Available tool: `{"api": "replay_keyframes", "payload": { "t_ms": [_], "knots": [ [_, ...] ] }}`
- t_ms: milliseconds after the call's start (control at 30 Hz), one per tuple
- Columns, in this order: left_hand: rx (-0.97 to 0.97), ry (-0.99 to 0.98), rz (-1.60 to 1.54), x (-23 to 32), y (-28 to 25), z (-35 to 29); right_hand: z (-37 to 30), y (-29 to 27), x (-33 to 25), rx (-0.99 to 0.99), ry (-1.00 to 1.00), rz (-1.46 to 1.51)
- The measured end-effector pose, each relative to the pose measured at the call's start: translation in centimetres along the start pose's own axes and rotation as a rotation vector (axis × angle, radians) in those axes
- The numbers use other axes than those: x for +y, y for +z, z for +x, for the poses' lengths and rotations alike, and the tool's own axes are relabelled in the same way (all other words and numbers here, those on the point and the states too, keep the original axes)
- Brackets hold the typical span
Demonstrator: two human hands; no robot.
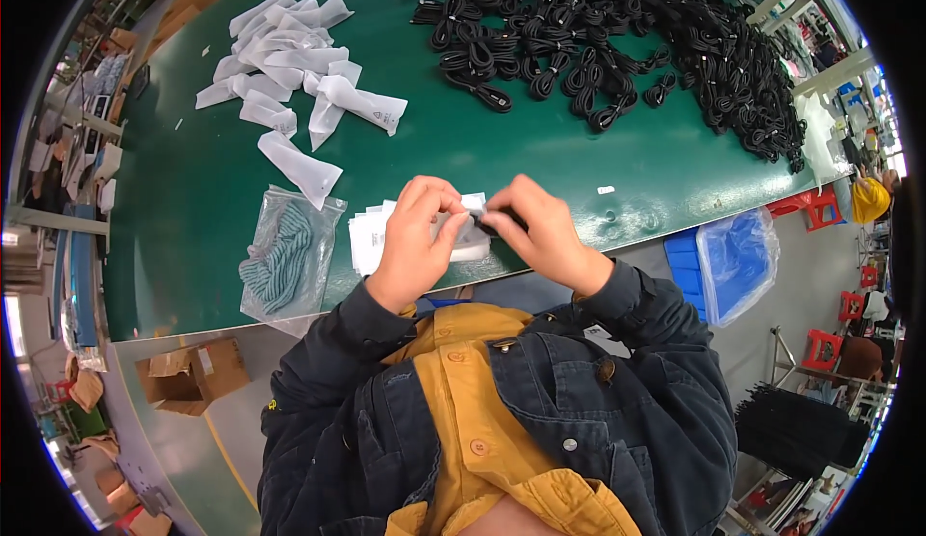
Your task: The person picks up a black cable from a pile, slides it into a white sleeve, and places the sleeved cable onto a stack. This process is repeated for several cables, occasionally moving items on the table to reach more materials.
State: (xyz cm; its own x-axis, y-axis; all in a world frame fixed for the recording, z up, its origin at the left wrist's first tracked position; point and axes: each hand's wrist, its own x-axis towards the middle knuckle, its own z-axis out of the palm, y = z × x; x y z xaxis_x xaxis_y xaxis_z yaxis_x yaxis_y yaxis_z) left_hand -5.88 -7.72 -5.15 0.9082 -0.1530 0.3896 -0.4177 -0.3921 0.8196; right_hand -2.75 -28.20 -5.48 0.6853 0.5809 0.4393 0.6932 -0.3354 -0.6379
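Note:
Close to the table's front edge, both my hands work together over a stack of flat white pouches (366, 240). Between thumb and finger, my left hand (415, 247) pinches the mouth of a translucent white pouch (470, 248). My right hand (547, 237) is closed on a dark cable bundle (487, 226) at that pouch's mouth; the fingers hide most of it. How far the bundle sits inside the pouch I cannot tell. Left of the stack lies a clear plastic bag (329, 215) with blue-green twisted ties or cords (280, 264) in it.
The green table (386, 164) carries a heap of filled white pouches (289, 58) at far left and a large pile of coiled black cables (579, 44) at far right. A blue bin (682, 256) with a plastic liner stands right, below the edge; a cardboard box (217, 372) is lower left.

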Motion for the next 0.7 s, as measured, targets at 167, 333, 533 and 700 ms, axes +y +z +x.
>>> {"api": "replay_keyframes", "payload": {
  "t_ms": [167, 333, 533, 700],
  "knots": [
    [0.023, -0.107, -0.16, 0.2, -1.4, 1.7, 2.7, 0.1, -0.9, 0.154, 0.062, 0.186],
    [0.131, -0.324, -0.683, -1.8, -4.9, 4.2, 5.9, -1.0, 1.4, 0.217, 0.06, 0.162],
    [0.409, -0.061, 0.0, -0.9, -8.2, 7.0, 8.8, -1.2, 11.1, 0.147, 0.021, -0.545],
    [-0.106, 0.046, 0.241, -1.6, -1.4, -0.1, 7.9, -0.5, 11.5, -0.093, 0.132, -0.64]
  ]
}}
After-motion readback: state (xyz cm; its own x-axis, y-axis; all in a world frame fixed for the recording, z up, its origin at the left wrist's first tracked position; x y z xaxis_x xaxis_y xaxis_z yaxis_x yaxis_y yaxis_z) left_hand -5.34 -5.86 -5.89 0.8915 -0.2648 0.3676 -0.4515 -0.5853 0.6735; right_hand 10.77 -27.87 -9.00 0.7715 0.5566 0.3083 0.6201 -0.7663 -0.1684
